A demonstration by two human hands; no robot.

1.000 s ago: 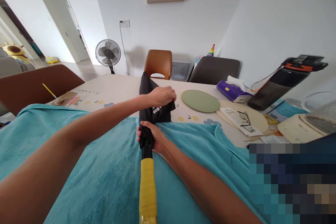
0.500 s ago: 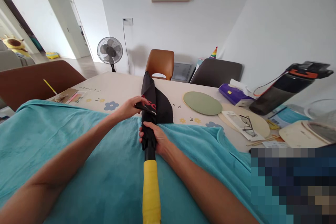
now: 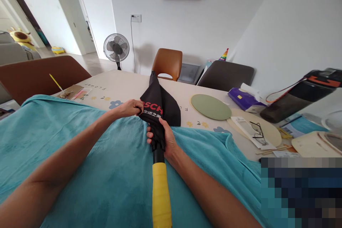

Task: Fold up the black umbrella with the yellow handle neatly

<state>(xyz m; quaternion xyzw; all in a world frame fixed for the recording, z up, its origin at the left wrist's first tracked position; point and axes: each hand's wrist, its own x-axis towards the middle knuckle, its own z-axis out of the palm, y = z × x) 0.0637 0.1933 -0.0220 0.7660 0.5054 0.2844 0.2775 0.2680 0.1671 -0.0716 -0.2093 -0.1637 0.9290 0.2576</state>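
A black umbrella (image 3: 169, 105) with a yellow-wrapped handle (image 3: 161, 192) lies lengthwise in front of me, its tip pointing away. Its canopy is folded down but loose, with one panel flaring out to the right. Red letters and white characters show on the panel nearest me. My left hand (image 3: 133, 108) pinches the left edge of that lettered panel. Around the gathered cloth just above the handle, my right hand (image 3: 168, 137) is closed, thumb on the near side. Beneath both hands spreads a teal blanket (image 3: 114, 171).
On the pale table (image 3: 128, 83) to the right are a green oval mat (image 3: 211, 107), a purple tissue pack (image 3: 242, 99), glasses (image 3: 258, 133) and a dark bottle (image 3: 291, 94). A pencil (image 3: 55, 82) stands out at left. Chairs and a fan (image 3: 117, 47) are beyond.
My left hand has drawn the lettered panel out to the left, so more of its lettering shows. My right hand keeps its hold. The view has shifted slightly left.
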